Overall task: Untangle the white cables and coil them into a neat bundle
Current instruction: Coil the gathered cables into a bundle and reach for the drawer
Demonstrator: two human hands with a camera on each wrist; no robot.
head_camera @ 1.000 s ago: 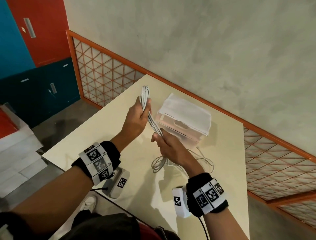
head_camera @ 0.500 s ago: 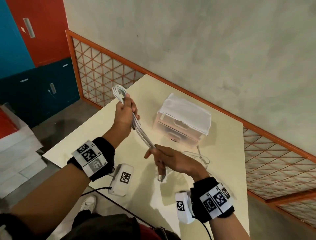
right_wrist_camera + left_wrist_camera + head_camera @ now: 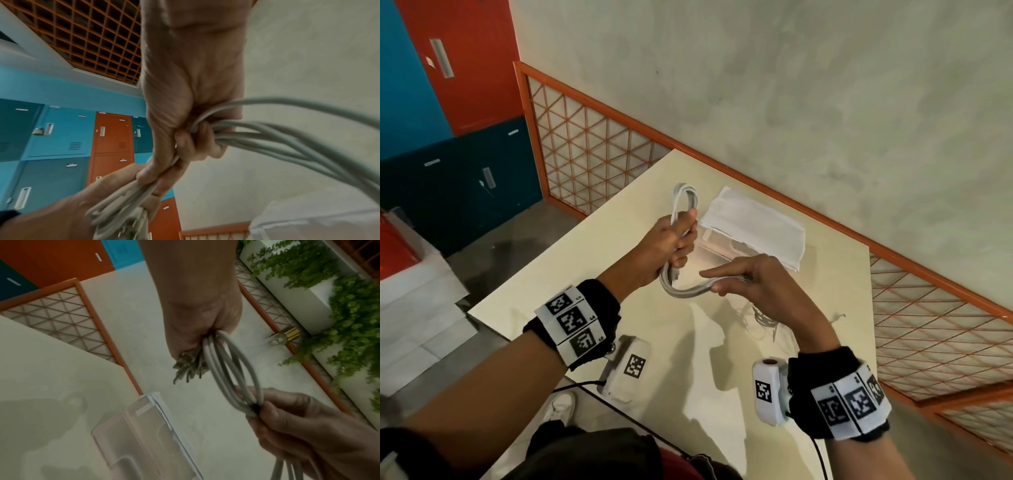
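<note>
So the cables (image 3: 690, 291) are up in the air over the table (image 3: 674, 342), held between both hands. The left hand (image 3: 669, 245) has its fingers wrapped tight round the bunch, with a loop (image 3: 685, 200) sticking up out of the fist and the plug ends poking out below it in the left wrist view. The right hand (image 3: 753, 284) pinches the same strands lower down, forefinger pointing out straight, and the cables sag in a U between the two. The loose tail (image 3: 763, 320) drops from the right hand onto the table, just beside the box (image 3: 722, 248).

The table is pale cream, pushed against a grey concrete wall (image 3: 791, 85) with an orange lattice rail (image 3: 592, 150) along its foot. Red, blue and teal lockers (image 3: 448, 102) stand off to the left.

Compared with half a second ago, the hands have come much closer together: the bunch ran straight and taut between them then, and now it curves. The left hand has also moved right, nearer the box.

The box is a clear plastic drawer unit with a white cloth (image 3: 756, 222) laid over the top. Can't tell what's inside it.
</note>
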